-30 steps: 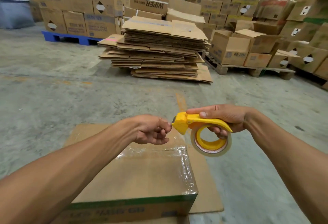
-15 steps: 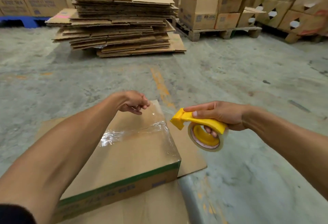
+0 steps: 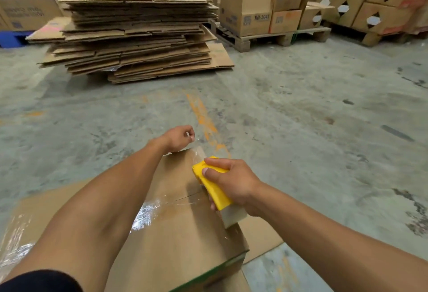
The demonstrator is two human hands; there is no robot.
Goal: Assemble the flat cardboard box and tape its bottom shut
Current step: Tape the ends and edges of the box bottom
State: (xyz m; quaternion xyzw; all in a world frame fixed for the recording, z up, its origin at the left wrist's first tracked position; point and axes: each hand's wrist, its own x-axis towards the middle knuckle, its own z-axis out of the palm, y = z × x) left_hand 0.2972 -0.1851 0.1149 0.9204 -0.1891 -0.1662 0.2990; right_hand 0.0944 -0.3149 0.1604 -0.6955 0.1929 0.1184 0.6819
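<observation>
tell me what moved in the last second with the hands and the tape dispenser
The left hand pulled the tape end away from the dispenser and out to the far edge of the box, pinch kept. The right hand brought the yellow tape dispenser from mid-air down over the box top. Unchanged: the right hand's grip on the dispenser, and the box sitting on flat cardboard.

right hand (image 3: 234, 183) lowered tape dispenser (image 3: 212, 184) onto box (image 3: 185, 233) | left hand (image 3: 179, 138) reached far edge

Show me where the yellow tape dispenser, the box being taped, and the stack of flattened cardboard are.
yellow tape dispenser (image 3: 214, 187): head view, on its yellow handle.
box being taped (image 3: 185, 233): head view, on its bare upturned face.
stack of flattened cardboard (image 3: 139, 30): head view, on its layered front edge.
</observation>
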